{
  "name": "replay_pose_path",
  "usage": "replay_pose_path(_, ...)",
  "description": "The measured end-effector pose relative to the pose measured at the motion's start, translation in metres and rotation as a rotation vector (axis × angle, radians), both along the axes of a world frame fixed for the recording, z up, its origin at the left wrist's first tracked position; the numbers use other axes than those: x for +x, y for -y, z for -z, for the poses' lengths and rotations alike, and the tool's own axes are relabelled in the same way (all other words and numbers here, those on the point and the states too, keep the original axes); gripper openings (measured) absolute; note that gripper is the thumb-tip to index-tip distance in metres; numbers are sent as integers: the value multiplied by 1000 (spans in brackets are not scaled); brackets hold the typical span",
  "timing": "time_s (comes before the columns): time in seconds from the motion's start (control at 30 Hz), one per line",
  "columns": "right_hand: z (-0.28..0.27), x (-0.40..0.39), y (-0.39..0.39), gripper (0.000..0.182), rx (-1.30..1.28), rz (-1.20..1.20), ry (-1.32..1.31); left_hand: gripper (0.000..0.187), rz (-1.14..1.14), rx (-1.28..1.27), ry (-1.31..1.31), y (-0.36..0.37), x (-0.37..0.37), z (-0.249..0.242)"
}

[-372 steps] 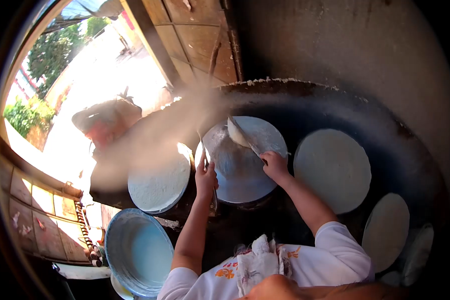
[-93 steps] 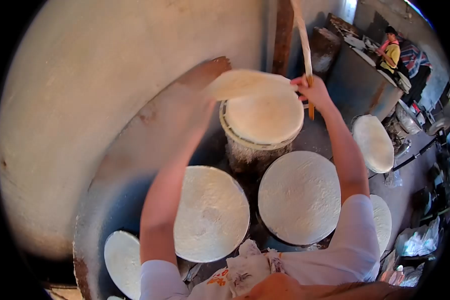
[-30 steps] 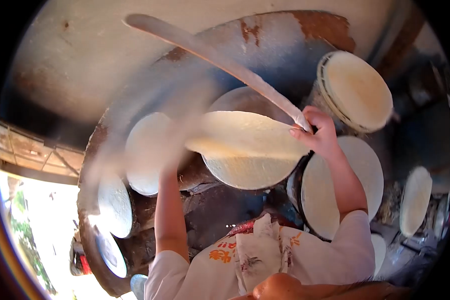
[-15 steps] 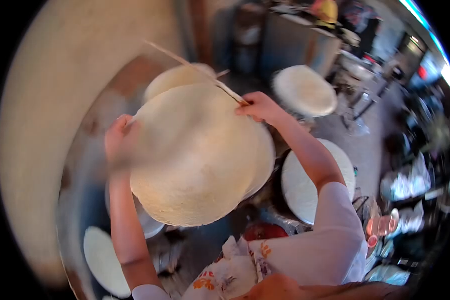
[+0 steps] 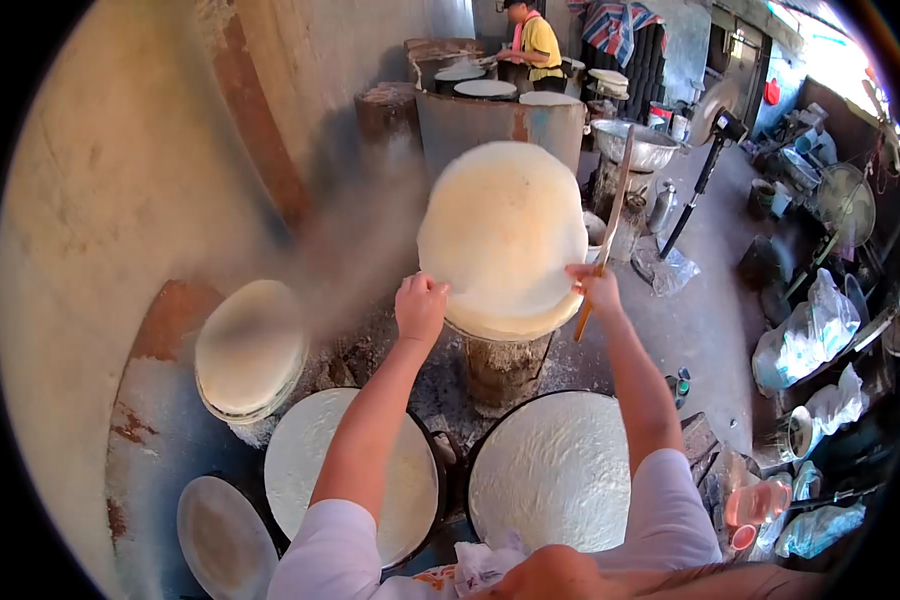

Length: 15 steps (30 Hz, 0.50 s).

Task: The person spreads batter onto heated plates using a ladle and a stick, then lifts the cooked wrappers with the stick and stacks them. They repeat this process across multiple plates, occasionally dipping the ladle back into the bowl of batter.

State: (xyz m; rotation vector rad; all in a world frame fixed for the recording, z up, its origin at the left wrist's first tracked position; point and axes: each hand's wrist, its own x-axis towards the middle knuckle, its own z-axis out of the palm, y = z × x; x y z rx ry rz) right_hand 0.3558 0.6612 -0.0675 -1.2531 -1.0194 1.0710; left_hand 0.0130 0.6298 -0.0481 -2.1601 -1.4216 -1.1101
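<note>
A thin, round, pale pancake (image 5: 505,230) is stretched out in front of me on top of a round stack that stands on a wooden stump (image 5: 505,370). My left hand (image 5: 422,303) is closed, pinching the pancake's near left edge. At its right edge, my right hand (image 5: 597,288) is closed too, with a long thin wooden stick (image 5: 620,190) upright in it and its fingers on the pancake. Below my forearms sit two round griddles: the left griddle (image 5: 342,470) and the right griddle (image 5: 555,475) are both covered with white batter.
Another round pale stack (image 5: 252,345) stands at left, partly behind steam. A round disc (image 5: 225,535) lies lower left. Farther back, a person in yellow (image 5: 540,45) works at more griddles. A metal basin (image 5: 638,145), a black stand (image 5: 695,185) and plastic bags (image 5: 810,325) are at right.
My view has swung up and right. The pancake, earlier held up between my hands above the griddles, is now over the stack on the stump. The stick has turned from slanting left to upright.
</note>
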Motion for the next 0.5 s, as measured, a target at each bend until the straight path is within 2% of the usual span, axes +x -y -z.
replay_pose_path(0.07,37,-4,1,33,-106,45,88,18,-23,-126,-1,3,6,23)
replay_pose_path(0.13,60,-8,3,32,-148,83,128,23,-14,-211,29,25,13,21)
replay_pose_path(0.17,66,-9,5,28,-137,98,123,25,-27,-345,119,38,17,13)
replay_pose_path(0.23,79,-7,5,25,-47,101,123,23,253,-729,728,69,17,-18)
replay_pose_path(0.3,89,-1,1,26,-21,99,158,26,549,-887,1056,129,27,-98)
replay_pose_path(0.37,85,-4,5,30,-40,83,176,30,996,-796,1203,189,28,-165)
replay_pose_path(0.4,75,-5,16,34,-63,102,206,26,1220,-710,1308,222,29,-192)
replay_pose_path(0.43,58,-11,34,36,-54,128,204,26,1368,-641,1329,249,30,-211)
replay_pose_path(0.47,63,-4,42,38,-33,119,157,26,1451,-592,1328,270,32,-222)
replay_pose_path(0.5,60,0,58,33,-84,89,220,26,1498,-542,1322,290,31,-228)
